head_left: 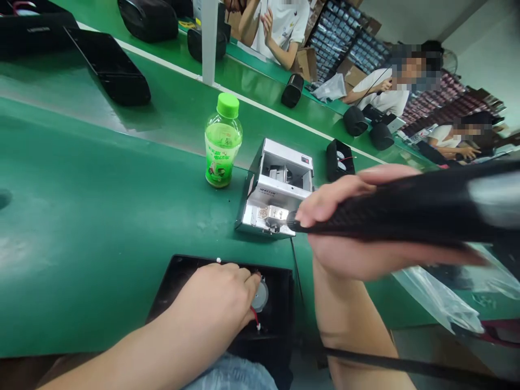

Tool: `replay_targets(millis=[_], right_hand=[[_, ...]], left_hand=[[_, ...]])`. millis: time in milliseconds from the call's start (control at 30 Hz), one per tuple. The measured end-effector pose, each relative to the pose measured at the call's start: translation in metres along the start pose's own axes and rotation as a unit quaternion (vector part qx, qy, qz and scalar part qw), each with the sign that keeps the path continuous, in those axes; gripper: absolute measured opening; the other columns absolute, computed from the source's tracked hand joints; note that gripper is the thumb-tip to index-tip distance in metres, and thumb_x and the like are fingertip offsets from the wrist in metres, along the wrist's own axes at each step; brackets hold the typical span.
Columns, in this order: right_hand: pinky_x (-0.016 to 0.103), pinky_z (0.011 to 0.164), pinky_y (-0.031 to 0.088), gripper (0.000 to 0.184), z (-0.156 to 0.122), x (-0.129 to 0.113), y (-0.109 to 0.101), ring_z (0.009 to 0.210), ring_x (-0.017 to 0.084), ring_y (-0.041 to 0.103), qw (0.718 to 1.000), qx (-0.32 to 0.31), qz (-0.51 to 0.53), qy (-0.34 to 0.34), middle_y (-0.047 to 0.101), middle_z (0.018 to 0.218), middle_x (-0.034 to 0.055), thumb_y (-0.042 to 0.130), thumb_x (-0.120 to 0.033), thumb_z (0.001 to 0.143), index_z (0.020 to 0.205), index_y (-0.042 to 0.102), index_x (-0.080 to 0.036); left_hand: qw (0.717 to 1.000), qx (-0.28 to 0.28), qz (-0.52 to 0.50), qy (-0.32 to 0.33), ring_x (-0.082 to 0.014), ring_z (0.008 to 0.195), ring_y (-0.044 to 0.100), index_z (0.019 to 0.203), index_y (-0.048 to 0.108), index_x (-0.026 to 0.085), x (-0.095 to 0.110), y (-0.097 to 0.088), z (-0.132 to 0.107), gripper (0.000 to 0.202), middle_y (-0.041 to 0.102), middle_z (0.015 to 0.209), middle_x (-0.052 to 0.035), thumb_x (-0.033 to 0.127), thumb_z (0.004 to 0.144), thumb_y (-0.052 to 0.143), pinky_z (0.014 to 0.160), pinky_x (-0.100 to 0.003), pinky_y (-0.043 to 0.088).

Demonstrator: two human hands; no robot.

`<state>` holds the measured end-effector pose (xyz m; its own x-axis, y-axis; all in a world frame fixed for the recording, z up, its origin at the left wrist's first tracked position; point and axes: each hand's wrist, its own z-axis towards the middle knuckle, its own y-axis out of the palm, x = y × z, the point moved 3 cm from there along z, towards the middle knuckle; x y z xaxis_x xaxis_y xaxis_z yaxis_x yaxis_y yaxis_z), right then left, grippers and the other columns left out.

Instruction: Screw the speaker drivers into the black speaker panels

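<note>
In my right hand (341, 238) is a black electric screwdriver (406, 203), partly blurred, its fingers wrapped round the body. Its tip reaches the front of a silver screw feeder (284, 187); whether it holds a screw cannot be made out. Below, my left hand (227, 292) lies over a black speaker housing (170, 281), fingers curled beside a round grey speaker driver (260, 296). Red wire (254, 314) with a white plug shows by the thumb. What the fingertips hold, if anything, is hidden.
A green-capped bottle (223, 143) stands left of the feeder. Another open housing (340, 161) sits behind it. Black speakers (292, 90) line the far bench, where several people work. Plastic bags (439, 295) lie at right, and a cable (296, 265) runs down from the feeder.
</note>
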<state>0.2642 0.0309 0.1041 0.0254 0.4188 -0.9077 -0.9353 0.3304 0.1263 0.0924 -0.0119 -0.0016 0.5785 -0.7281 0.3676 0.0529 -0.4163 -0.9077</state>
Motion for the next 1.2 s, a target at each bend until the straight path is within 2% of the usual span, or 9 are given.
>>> replay_targets(millis=[100,233,333,467,667,900,1000,1133,1200], right_hand=[[0.031,0.041,0.042,0.069,0.009,0.015,0.018,0.039,0.016,0.055,0.997,-0.009,0.050,-0.059,0.063,0.053,-0.0064,0.064,-0.097,0.078,0.092,0.076,-0.031],[0.029,0.034,0.038,0.074,0.006,0.025,0.021,0.037,0.016,0.051,0.998,-0.018,0.050,-0.045,0.060,0.053,-0.0062,0.060,-0.095,0.084,0.110,0.078,-0.029],[0.029,0.033,0.039,0.072,-0.004,0.020,0.007,0.035,0.016,0.050,0.997,-0.004,0.068,-0.026,0.061,0.053,-0.0065,0.059,-0.093,0.088,0.113,0.077,-0.028],[0.035,0.046,0.052,0.061,-0.035,-0.006,-0.019,0.044,0.018,0.055,0.996,0.022,0.086,-0.003,0.069,0.061,-0.0054,0.070,-0.086,0.087,0.116,0.078,-0.032],[0.036,0.041,0.045,0.032,-0.090,-0.028,-0.046,0.039,0.019,0.050,0.996,0.083,0.021,0.000,0.058,0.056,-0.0086,0.068,-0.063,0.102,0.119,0.074,-0.036],[0.040,0.050,0.054,0.025,-0.115,-0.015,-0.052,0.046,0.021,0.057,0.997,0.003,0.029,0.074,0.061,0.060,-0.0051,0.078,-0.056,0.096,0.116,0.073,-0.041],[0.040,0.051,0.055,0.026,-0.117,-0.009,-0.053,0.047,0.021,0.059,0.997,0.006,0.036,0.072,0.062,0.061,-0.0038,0.070,-0.062,0.100,0.113,0.074,-0.040],[0.044,0.053,0.059,0.048,-0.119,-0.005,-0.055,0.048,0.021,0.062,0.999,0.000,0.021,0.045,0.067,0.065,-0.0003,0.045,-0.069,0.109,0.120,0.076,-0.035],[0.044,0.054,0.059,0.044,-0.119,-0.004,-0.056,0.049,0.021,0.062,0.998,-0.011,0.022,0.051,0.068,0.066,-0.0012,0.049,-0.069,0.108,0.119,0.076,-0.037]], left_hand=[[1.000,0.019,-0.002,0.013,-0.0337,0.098,0.082,0.136,0.076,0.014,0.001,0.003,0.001,0.042,0.085,0.112,-0.0108,0.033,0.099,0.080,0.082,-0.049,0.067],[0.999,0.028,-0.005,0.016,-0.0353,0.097,0.082,0.131,0.078,0.014,0.001,0.005,0.000,0.037,0.085,0.111,-0.0106,0.026,0.095,0.082,0.077,-0.050,0.066],[0.999,0.028,-0.006,0.013,-0.0353,0.094,0.082,0.129,0.078,0.014,0.001,0.003,-0.001,0.037,0.084,0.106,-0.0101,0.031,0.096,0.083,0.077,-0.050,0.066],[0.999,0.030,-0.012,0.013,-0.0353,0.098,0.082,0.131,0.078,0.017,0.000,-0.003,-0.001,0.039,0.085,0.109,-0.0100,0.032,0.095,0.084,0.078,-0.048,0.064],[0.999,0.030,0.000,0.013,-0.0334,0.108,0.082,0.131,0.077,0.021,-0.005,-0.003,-0.001,0.034,0.085,0.123,-0.0088,0.031,0.099,0.077,0.082,-0.046,0.062],[0.998,0.057,0.026,0.024,-0.0319,0.101,0.083,0.130,0.077,0.027,-0.007,0.001,0.002,0.033,0.086,0.120,-0.0040,0.037,0.099,0.077,0.073,-0.043,0.056],[0.998,0.054,0.031,0.021,-0.0314,0.096,0.083,0.130,0.077,0.028,-0.006,0.000,0.002,0.034,0.087,0.112,-0.0018,0.038,0.097,0.078,0.070,-0.043,0.053],[0.998,0.054,0.038,0.016,-0.0315,0.094,0.082,0.127,0.077,0.028,-0.004,-0.001,0.000,0.031,0.086,0.110,-0.0021,0.038,0.097,0.077,0.069,-0.042,0.051],[0.998,0.056,0.041,0.013,-0.0322,0.094,0.082,0.126,0.077,0.028,-0.004,-0.001,0.000,0.032,0.086,0.112,-0.0030,0.039,0.096,0.077,0.069,-0.042,0.051]])
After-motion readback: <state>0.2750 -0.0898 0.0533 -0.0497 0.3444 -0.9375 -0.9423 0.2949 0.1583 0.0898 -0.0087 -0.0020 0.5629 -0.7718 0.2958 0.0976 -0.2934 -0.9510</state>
